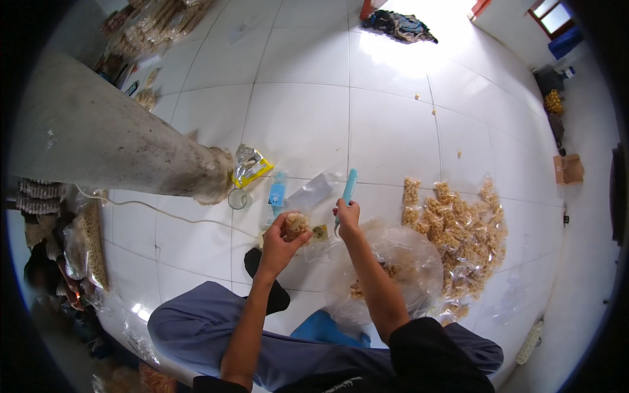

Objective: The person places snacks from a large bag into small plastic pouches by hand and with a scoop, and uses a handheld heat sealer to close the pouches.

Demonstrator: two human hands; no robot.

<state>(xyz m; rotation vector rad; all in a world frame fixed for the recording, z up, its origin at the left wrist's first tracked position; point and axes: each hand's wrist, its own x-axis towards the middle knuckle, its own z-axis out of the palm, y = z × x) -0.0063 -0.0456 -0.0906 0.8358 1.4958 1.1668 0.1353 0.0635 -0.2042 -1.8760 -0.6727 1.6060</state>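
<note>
My left hand (281, 244) holds a small clear plastic bag of pale puffed snacks (297, 224). In my right hand (347, 216) is a light-blue handheld tool (350, 185), perhaps a heat sealer or hair straightener, pointing away from me, with a cord at its lower end. The tool and the bag are apart. Below my left hand, a power strip with a socket (320, 233) lies on the floor, partly hidden. Under my right forearm stands a large clear plastic sack (417, 250) with more snacks inside. A heap of filled snack bags (464, 236) lies to its right.
A drinking glass (239, 199), a yellow-edged foil packet (249, 166), a blue-labelled plastic packet (276, 195) and a clear plastic sheet (312, 191) lie ahead. A white cable (162, 211) crosses the floor near a concrete pillar (147, 152). Another person's hand (73, 294) shows at far left.
</note>
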